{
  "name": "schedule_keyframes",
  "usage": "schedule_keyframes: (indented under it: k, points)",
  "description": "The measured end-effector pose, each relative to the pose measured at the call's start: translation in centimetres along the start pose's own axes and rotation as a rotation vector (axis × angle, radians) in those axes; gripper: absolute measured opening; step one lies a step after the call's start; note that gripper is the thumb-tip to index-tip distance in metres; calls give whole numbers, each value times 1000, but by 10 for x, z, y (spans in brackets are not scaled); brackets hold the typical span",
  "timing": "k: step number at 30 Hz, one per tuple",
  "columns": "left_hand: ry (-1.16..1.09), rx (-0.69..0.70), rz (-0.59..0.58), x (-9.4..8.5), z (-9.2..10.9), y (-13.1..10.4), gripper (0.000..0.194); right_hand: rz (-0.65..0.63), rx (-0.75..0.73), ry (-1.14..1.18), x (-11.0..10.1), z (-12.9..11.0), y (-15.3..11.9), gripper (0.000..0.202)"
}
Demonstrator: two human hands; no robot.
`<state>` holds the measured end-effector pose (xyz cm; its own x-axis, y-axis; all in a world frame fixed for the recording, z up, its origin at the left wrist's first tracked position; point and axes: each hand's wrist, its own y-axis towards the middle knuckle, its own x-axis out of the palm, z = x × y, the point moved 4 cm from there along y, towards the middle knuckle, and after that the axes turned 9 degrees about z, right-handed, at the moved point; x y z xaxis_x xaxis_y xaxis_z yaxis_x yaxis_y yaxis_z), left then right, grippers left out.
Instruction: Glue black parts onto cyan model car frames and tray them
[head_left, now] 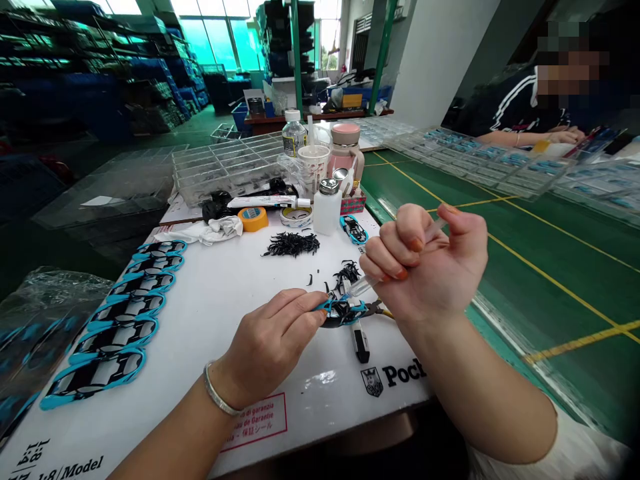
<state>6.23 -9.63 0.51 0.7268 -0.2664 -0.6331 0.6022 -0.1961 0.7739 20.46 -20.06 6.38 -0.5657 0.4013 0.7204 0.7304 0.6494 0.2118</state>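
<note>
My left hand (277, 343) pinches a blue and black part (345, 312) just above the white board. Raised to the right of it, my right hand (425, 263) is curled round a clear, thin tube-like tool (361, 287), whose tip points down at the part. Beneath and behind the part lie pliers (383, 310), a black and white cutter (360, 343) and a few black pieces (349, 272). A larger pile of small black pieces (293, 244) lies further back. Another blue and black part (354, 229) rests near the board's right edge.
A row of blue and black parts (117, 327) runs along the left. At the back stand a white bottle (327, 208), orange tape (253, 219), a cloth (205, 230), a pink flask (346, 150) and a divided tray (225, 167). Another person (530, 113) sits at the far right.
</note>
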Motion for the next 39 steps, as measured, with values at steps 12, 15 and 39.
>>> schedule_keyframes:
  k: [12,15,39]
  points:
    - [-14,-6,12,-1,0,1,19,8,-30,-80,1,-1,-1,39]
    - [-15,-10,13,-1,0,1,19,0,-39,-89,2,-2,-1,38]
    - [-25,-32,26,-4,-1,5,20,5,-75,-120,5,-5,-3,44]
